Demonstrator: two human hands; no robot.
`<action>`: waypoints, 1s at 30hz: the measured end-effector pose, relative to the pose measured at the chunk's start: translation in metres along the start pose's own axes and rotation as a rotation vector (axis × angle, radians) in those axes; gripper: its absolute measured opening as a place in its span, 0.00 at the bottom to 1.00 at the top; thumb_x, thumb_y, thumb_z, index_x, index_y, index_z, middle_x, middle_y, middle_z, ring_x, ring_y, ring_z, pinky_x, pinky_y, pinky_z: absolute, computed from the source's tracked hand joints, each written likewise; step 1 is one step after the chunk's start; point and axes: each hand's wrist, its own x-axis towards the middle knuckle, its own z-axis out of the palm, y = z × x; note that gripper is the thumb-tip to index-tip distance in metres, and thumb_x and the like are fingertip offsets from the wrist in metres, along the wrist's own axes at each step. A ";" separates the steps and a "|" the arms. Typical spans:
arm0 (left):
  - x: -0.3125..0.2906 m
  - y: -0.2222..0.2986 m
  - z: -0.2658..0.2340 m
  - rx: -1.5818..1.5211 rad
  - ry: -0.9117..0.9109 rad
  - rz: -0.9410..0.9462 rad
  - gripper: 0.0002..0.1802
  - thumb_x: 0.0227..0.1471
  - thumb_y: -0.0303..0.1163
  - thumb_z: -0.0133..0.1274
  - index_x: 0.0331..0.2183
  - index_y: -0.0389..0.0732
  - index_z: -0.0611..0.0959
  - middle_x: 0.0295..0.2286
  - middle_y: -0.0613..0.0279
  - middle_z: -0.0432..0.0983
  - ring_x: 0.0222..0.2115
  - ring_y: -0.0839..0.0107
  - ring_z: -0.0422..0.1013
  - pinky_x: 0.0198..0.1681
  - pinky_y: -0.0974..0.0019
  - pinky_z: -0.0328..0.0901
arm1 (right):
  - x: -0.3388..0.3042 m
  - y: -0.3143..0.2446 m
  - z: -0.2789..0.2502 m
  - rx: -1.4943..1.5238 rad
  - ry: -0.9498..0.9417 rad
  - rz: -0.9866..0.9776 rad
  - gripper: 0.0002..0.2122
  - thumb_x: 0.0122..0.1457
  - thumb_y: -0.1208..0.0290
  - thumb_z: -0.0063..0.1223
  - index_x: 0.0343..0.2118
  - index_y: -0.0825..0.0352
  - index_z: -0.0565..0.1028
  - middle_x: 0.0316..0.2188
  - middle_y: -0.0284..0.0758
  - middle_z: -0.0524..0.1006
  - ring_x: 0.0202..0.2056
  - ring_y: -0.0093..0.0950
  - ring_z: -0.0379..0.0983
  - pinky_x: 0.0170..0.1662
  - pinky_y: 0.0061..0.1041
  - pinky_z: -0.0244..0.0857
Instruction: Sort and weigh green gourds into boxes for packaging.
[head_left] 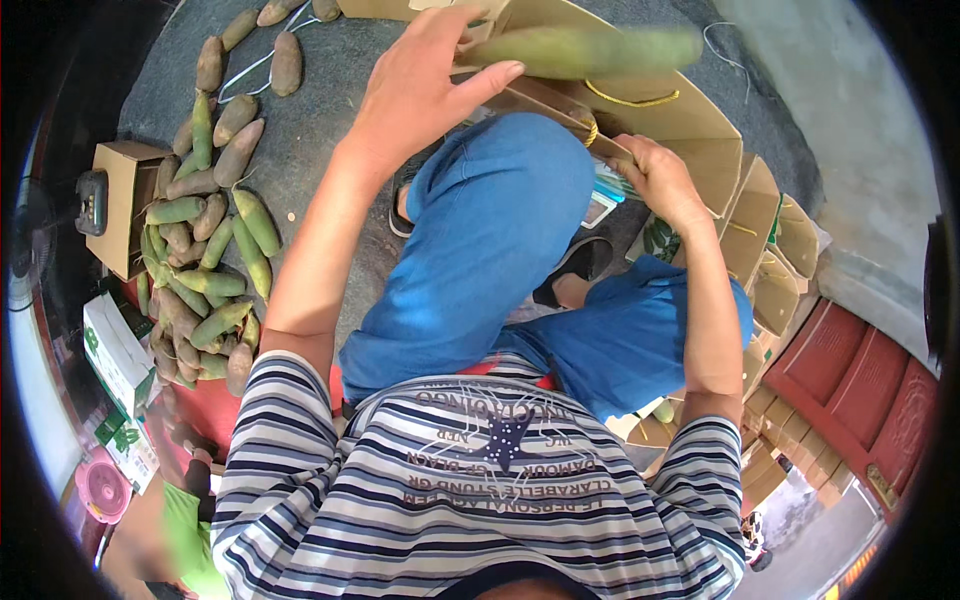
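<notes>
My left hand (425,85) has its fingers behind one end of a long green radish (590,52), with the thumb at its near side. The radish lies sideways above an open cardboard box (705,140), its far end smeared by motion. Yellow cord handles (632,101) are fixed to the box. At the near edge of the box, my right hand (660,180) is closed on the cardboard wall, its fingertips partly hidden. My bent knees (500,190), in blue trousers, are just below the box.
Green and soil-brown radishes (215,285) are heaped on the dark floor at left. Beside them stand a cardboard box (135,200) with a dark device and white cartons (115,350). More open boxes (755,215) line the right. A person in green (195,535) is at lower left.
</notes>
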 end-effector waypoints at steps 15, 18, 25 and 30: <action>-0.309 -0.286 -0.018 0.619 0.036 -1.100 0.25 0.39 0.43 0.56 0.38 0.36 0.76 0.37 0.45 0.71 0.42 0.52 0.66 0.45 0.57 0.63 | 0.003 -0.020 -0.012 0.120 -0.077 0.108 0.10 0.55 0.69 0.49 0.39 0.65 0.72 0.33 0.40 0.73 0.36 0.39 0.70 0.40 0.30 0.62; -0.356 -0.306 -0.047 0.699 0.003 -1.292 0.25 0.40 0.42 0.55 0.38 0.34 0.76 0.37 0.44 0.72 0.40 0.50 0.68 0.44 0.58 0.63 | 0.004 -0.020 -0.010 0.120 -0.084 0.107 0.09 0.55 0.71 0.49 0.38 0.65 0.72 0.33 0.40 0.73 0.35 0.37 0.70 0.40 0.29 0.62; -0.383 -0.346 -0.069 -0.008 0.286 -1.345 0.24 0.40 0.34 0.57 0.38 0.28 0.76 0.34 0.47 0.75 0.35 0.62 0.72 0.38 0.65 0.65 | 0.004 -0.015 -0.007 0.162 -0.092 0.127 0.09 0.54 0.71 0.51 0.39 0.66 0.72 0.33 0.39 0.73 0.35 0.35 0.70 0.40 0.28 0.62; -0.372 -0.357 -0.048 -0.124 0.467 -1.394 0.27 0.39 0.38 0.59 0.38 0.26 0.76 0.33 0.49 0.76 0.34 0.65 0.73 0.37 0.66 0.65 | 0.003 -0.018 -0.009 0.149 -0.090 0.141 0.09 0.54 0.72 0.52 0.38 0.66 0.72 0.31 0.39 0.73 0.34 0.33 0.70 0.39 0.27 0.62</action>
